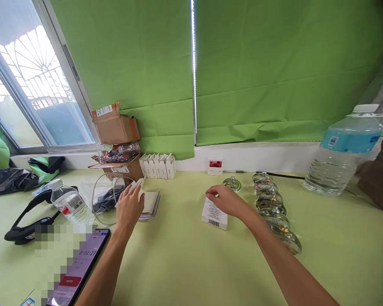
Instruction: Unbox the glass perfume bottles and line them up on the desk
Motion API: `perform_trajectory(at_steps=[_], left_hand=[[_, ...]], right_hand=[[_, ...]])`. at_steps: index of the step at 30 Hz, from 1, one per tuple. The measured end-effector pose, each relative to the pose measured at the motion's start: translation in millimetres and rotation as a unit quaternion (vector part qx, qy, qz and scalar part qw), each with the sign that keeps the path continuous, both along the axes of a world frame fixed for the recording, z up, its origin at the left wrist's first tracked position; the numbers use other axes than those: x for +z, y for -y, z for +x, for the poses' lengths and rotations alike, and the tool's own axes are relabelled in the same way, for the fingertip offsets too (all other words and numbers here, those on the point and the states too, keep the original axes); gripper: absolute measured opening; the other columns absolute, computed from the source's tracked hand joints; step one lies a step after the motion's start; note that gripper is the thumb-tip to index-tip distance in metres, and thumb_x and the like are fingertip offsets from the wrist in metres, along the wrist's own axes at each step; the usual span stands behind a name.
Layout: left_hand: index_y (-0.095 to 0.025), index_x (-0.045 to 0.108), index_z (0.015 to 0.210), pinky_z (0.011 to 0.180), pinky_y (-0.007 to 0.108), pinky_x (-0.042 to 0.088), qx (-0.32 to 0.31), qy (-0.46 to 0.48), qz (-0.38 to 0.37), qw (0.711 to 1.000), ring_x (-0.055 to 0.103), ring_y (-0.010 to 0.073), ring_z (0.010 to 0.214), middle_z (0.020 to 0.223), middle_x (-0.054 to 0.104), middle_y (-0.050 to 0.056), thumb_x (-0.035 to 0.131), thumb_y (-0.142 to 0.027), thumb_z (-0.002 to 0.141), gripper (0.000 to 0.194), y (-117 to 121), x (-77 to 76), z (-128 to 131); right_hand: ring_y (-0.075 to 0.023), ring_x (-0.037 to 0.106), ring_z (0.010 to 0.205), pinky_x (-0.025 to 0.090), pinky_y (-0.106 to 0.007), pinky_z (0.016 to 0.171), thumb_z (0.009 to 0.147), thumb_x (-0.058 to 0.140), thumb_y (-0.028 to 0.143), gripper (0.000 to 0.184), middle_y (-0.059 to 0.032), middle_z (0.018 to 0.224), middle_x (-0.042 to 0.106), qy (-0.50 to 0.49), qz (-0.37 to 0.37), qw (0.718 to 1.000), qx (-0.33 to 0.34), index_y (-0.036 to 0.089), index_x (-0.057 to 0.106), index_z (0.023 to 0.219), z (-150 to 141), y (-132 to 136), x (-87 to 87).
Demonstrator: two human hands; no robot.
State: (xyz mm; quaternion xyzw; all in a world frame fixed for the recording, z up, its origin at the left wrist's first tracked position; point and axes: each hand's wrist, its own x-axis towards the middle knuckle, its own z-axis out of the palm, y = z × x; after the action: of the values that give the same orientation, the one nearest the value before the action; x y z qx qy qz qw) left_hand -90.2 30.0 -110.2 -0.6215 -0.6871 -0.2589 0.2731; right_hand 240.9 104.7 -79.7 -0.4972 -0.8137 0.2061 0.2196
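Note:
My left hand (pixel 129 205) reaches over a stack of flat white folded cartons (pixel 150 203), its fingers stretched out and the thumb apart. A pale carton edge shows by the fingertips; whether they touch it I cannot tell. My right hand (pixel 225 199) is closed at the upper end of a small white box (pixel 214 215) printed with text and a barcode. Its thumb and fingers are bent together there, partly hiding that end. Just beyond this hand sits a round clear glass bottle (pixel 232 183). Several similar glass bottles (pixel 271 204) form a row beside the right forearm.
Several white boxes (pixel 158 165) stand at the back, near stacked cardboard boxes (pixel 116 127). A small card (pixel 215 166) leans on the wall. A phone (pixel 78 267), water bottle (pixel 72 204) and black headset (pixel 28 227) lie left. A large water jug (pixel 341 153) stands right.

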Motion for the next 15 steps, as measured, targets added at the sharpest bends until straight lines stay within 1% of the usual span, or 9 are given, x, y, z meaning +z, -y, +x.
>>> perform_trajectory(at_steps=[2,3,7,9,12,15], left_hand=[[-0.02,0.062,0.113,0.096,0.045,0.044,0.004,-0.002,-0.015,1.0,0.052,0.0301,0.119,0.11,0.069,0.01,0.047,-0.028,0.088,0.03,-1,-2.6,-3],[-0.02,0.062,0.113,0.095,0.044,0.045,0.004,-0.003,-0.017,1.0,0.053,0.0297,0.119,0.111,0.068,0.01,0.047,-0.029,0.088,0.03,-1,-3.0,-4],[-0.018,0.058,0.118,0.097,0.042,0.044,0.006,-0.007,0.003,1.0,0.05,0.0296,0.121,0.125,0.059,0.013,0.046,-0.031,0.09,0.033,-1,0.1,-1],[-0.017,0.057,0.119,0.098,0.042,0.043,-0.004,-0.01,0.025,1.0,0.048,0.03,0.122,0.127,0.057,0.014,0.046,-0.032,0.091,0.034,0,2.3,3],[-0.016,0.057,0.118,0.101,0.042,0.042,-0.045,-0.01,0.055,0.997,0.047,0.0293,0.122,0.126,0.057,0.014,0.047,-0.032,0.092,0.032,-1,2.5,13],[-0.018,0.058,0.114,0.103,0.042,0.041,-0.103,-0.003,0.066,0.992,0.048,0.0278,0.122,0.125,0.057,0.011,0.049,-0.031,0.091,0.028,-3,-1.4,27]], right_hand=[[-0.02,0.065,0.077,0.04,-0.026,0.064,0.084,0.049,0.023,0.023,-0.0058,0.085,0.073,0.0,-0.004,1.0,0.002,0.018,0.071,0.082,1,0,0.0],[-0.0201,0.065,0.076,0.04,-0.026,0.064,0.084,0.05,0.023,0.023,-0.0059,0.084,0.073,0.0,-0.005,1.0,0.002,0.018,0.071,0.082,1,0,0.0],[-0.0211,0.065,0.08,0.041,-0.027,0.067,0.085,0.049,0.023,0.024,-0.0069,0.086,0.073,0.004,-0.007,1.0,-0.012,0.018,0.072,0.084,5,-4,1.3],[-0.022,0.065,0.085,0.042,-0.027,0.071,0.086,0.049,0.023,0.024,-0.0072,0.09,0.073,0.01,-0.01,1.0,-0.025,0.018,0.072,0.088,8,-6,2.1],[-0.0237,0.062,0.1,0.042,-0.028,0.082,0.086,0.052,0.025,0.025,-0.0091,0.104,0.07,0.026,-0.018,0.998,-0.046,0.017,0.069,0.101,12,-6,1.0],[-0.0258,0.056,0.112,0.041,-0.029,0.088,0.081,0.061,0.028,0.038,-0.0133,0.12,0.062,0.052,-0.035,0.996,-0.058,0.014,0.062,0.117,12,-1,-4.6]])
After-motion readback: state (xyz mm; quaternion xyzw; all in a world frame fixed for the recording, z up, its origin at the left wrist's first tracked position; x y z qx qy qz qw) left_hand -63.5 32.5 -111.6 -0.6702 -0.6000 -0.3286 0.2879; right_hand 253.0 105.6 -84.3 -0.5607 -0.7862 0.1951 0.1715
